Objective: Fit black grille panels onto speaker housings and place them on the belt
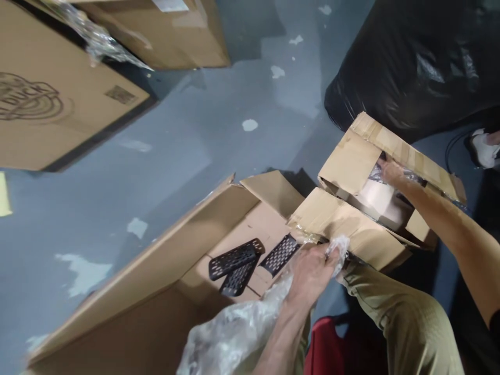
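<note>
My left hand (312, 268) is closed on the crumpled clear plastic bag (234, 333), which trails down along my forearm. It is over the near edge of a long open cardboard box (219, 219). Inside that box lie a black perforated plate (236, 259), another crossing under it, and a third perforated plate (279, 254) nearer my hand. My right hand (391, 172) reaches into a smaller open cardboard box (353, 161), its fingers bent at a dark thing in clear plastic (377, 173). The fingertips are partly hidden there.
A large black plastic bag (414, 73) lies behind the smaller box. Big cardboard boxes stand at the upper left, one printed box (89, 114) and one further back (187, 36). My knee (414, 312) and something red (324, 344) are close below. A white shoe (484, 148) is at right.
</note>
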A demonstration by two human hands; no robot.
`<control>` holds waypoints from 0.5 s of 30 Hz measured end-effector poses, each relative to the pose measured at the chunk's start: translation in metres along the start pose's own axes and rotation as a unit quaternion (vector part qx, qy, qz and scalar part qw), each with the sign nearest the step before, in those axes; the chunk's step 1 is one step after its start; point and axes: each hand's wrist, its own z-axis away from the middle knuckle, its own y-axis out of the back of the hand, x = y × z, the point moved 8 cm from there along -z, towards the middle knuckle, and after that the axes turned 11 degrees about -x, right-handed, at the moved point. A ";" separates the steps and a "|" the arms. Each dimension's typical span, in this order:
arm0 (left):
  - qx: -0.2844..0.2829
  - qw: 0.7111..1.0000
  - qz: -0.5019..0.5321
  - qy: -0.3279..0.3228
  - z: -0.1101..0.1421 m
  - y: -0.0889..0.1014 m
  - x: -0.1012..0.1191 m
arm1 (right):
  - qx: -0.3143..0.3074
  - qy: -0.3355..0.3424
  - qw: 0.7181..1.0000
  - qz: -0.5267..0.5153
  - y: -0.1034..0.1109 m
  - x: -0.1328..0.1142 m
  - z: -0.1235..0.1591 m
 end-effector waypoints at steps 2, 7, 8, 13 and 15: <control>-0.014 1.000 0.016 -0.021 -0.002 -0.004 0.009 | 0.008 0.011 1.000 0.002 -0.004 -0.002 0.026; 0.066 0.995 0.065 -0.032 -0.004 0.006 0.011 | 0.098 0.040 0.992 -0.071 0.029 0.014 0.086; 0.075 0.993 0.081 -0.029 -0.005 0.007 0.009 | 0.121 0.037 0.987 -0.103 0.040 0.019 0.096; 0.112 0.978 0.172 -0.028 -0.006 0.012 0.008 | 0.201 -0.019 0.933 -0.299 0.084 0.034 0.141; 0.110 0.974 0.195 -0.043 -0.002 0.018 0.014 | 0.222 -0.027 0.905 -0.363 0.095 0.024 0.157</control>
